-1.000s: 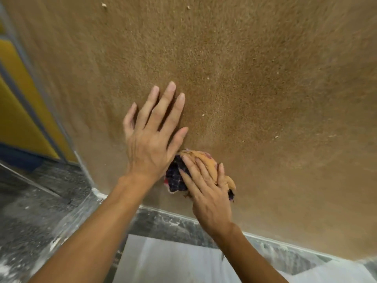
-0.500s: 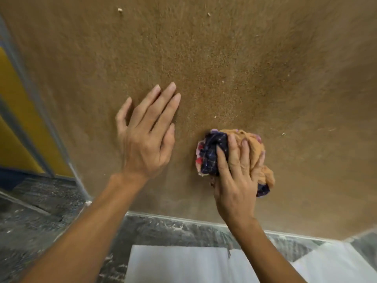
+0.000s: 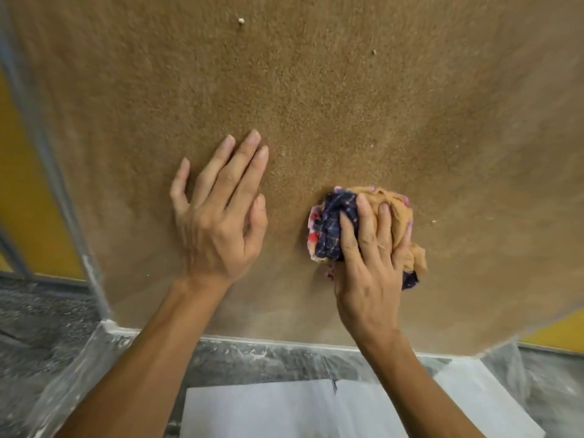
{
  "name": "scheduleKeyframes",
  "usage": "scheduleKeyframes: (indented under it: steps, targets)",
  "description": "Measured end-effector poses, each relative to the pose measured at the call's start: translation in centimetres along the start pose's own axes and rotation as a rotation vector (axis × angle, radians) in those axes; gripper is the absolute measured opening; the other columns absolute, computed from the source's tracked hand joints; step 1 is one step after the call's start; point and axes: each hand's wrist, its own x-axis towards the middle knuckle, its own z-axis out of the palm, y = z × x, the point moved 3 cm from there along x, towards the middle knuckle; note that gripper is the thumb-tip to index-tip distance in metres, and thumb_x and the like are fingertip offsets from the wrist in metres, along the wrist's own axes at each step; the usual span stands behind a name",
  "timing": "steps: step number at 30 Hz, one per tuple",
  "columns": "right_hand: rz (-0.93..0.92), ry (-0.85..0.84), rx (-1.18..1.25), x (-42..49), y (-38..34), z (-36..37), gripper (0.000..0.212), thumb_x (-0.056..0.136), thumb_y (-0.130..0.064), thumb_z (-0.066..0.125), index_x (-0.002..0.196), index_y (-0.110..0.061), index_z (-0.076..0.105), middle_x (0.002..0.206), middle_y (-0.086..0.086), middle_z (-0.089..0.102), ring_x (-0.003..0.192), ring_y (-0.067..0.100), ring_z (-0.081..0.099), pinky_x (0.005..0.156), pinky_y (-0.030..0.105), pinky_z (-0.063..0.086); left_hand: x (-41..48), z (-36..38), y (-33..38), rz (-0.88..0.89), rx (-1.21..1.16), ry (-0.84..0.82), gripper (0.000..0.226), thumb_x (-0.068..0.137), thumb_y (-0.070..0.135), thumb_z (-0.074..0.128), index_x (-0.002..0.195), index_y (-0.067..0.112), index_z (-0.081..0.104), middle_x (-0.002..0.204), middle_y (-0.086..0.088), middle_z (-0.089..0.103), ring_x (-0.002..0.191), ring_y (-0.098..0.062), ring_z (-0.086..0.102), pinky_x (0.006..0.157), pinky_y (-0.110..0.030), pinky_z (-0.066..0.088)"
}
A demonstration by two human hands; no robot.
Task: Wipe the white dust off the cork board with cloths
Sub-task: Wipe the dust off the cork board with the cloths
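Under right fingers [image 3: 366,222] clutching the cloth [image 3: 328,229], might just smear white dust [image 3: 126,254] around if wad's clogged; left fingers [image 3: 234,172] splayed flat.

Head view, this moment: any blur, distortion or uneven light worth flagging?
Head view: left hand, right hand and cloth read sharp; the cork board smears toward its edges; the metal frame at left bows from the wide-angle lens; soft light, darker patch upper right.

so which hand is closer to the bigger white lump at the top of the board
Left. The left hand lies flat on the board almost straight below the lump; the right hand, holding the cloth, sits lower and further right.
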Motion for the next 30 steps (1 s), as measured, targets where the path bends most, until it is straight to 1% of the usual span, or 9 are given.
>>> scheduleKeyframes:
  steps: [3,8,10,13,17,20,22,24,30]
  targets:
    - [0.052,0.096,0.095,2.2,-0.9,-0.1,0.053,0.099,-0.015,0.053,0.150,-0.005,0.044,0.164,0.012,0.025,0.155,0.039,0.017,0.123,0.063,0.011,-0.2,0.3,0.3,-0.036,0.002,-0.007,0.046,0.105,0.029,0.042,0.148,0.015,0.053,0.157,0.000,0.045,0.150,-0.017,0.036,0.116,-0.059,0.028]
    - [-0.230,-0.134,0.057,-2.4,-4.6,4.2,0.059,0.098,-0.014,0.047,0.156,-0.016,0.034,0.167,0.000,0.019,0.158,0.025,0.002,0.126,0.058,0.000,-0.1,-0.1,-0.5,0.007,0.029,-0.040,0.045,0.105,0.026,0.041,0.148,0.016,0.053,0.157,0.001,0.045,0.149,-0.015,0.037,0.115,-0.061,0.028]
    - [-0.206,-0.136,0.052,-2.7,-4.7,4.5,0.057,0.099,-0.017,0.043,0.156,-0.020,0.034,0.169,-0.004,0.014,0.158,0.021,0.003,0.126,0.057,0.000,0.0,-0.7,-1.2,0.055,0.061,-0.054,0.044,0.106,0.023,0.041,0.148,0.017,0.053,0.157,0.003,0.044,0.148,-0.014,0.038,0.115,-0.062,0.028]
    - [-0.014,0.006,0.168,-0.2,-5.7,3.3,0.056,0.103,-0.023,0.042,0.157,-0.019,0.030,0.171,0.001,0.006,0.158,0.025,0.005,0.124,0.061,0.004,0.2,-1.9,-2.7,0.068,0.138,-0.058,0.044,0.106,0.021,0.043,0.148,0.017,0.053,0.158,0.002,0.044,0.148,-0.016,0.039,0.115,-0.061,0.028]
    - [0.108,0.236,0.238,3.6,-8.6,3.6,0.054,0.098,-0.022,0.048,0.152,-0.015,0.044,0.164,0.005,0.023,0.157,0.028,0.012,0.124,0.060,0.008,0.5,-3.4,-4.9,0.052,0.248,-0.058,0.044,0.106,0.019,0.042,0.148,0.017,0.053,0.158,-0.001,0.043,0.148,-0.019,0.039,0.114,-0.061,0.030]
    - [-0.165,0.073,0.214,0.8,-12.5,6.7,0.055,0.099,-0.022,0.046,0.155,-0.018,0.041,0.167,0.002,0.018,0.158,0.022,0.005,0.127,0.053,0.004,0.4,-4.1,-5.4,0.029,0.291,-0.114,0.047,0.103,0.015,0.041,0.150,0.016,0.050,0.160,-0.002,0.039,0.150,-0.020,0.036,0.117,-0.057,0.029]
    - [-0.484,-0.138,0.098,-3.1,-13.5,9.1,0.064,0.098,-0.019,0.036,0.161,-0.014,0.025,0.171,0.005,0.001,0.158,0.024,-0.009,0.127,0.049,-0.003,0.2,-4.6,-5.0,0.001,0.308,-0.182,0.055,0.098,0.009,0.045,0.153,0.015,0.046,0.163,-0.003,0.035,0.153,-0.020,0.030,0.118,-0.056,0.027]
    - [-0.615,-0.241,0.046,-4.7,-12.7,9.8,0.068,0.096,-0.017,0.030,0.162,-0.013,0.015,0.171,0.005,-0.006,0.157,0.024,-0.015,0.126,0.049,-0.006,0.2,-5.5,-4.9,0.000,0.328,-0.256,0.059,0.095,0.007,0.045,0.154,0.016,0.043,0.164,-0.002,0.033,0.154,-0.019,0.028,0.119,-0.056,0.026]
    - [-0.154,0.009,0.294,2.0,-14.0,5.8,0.062,0.097,-0.023,0.062,0.155,-0.015,0.041,0.167,0.003,0.018,0.156,0.022,0.013,0.125,0.057,0.002,0.4,-7.4,-7.6,0.010,0.327,-0.291,0.050,0.105,0.014,0.030,0.152,0.015,0.046,0.162,-0.003,0.037,0.152,-0.019,0.032,0.120,-0.052,0.024]
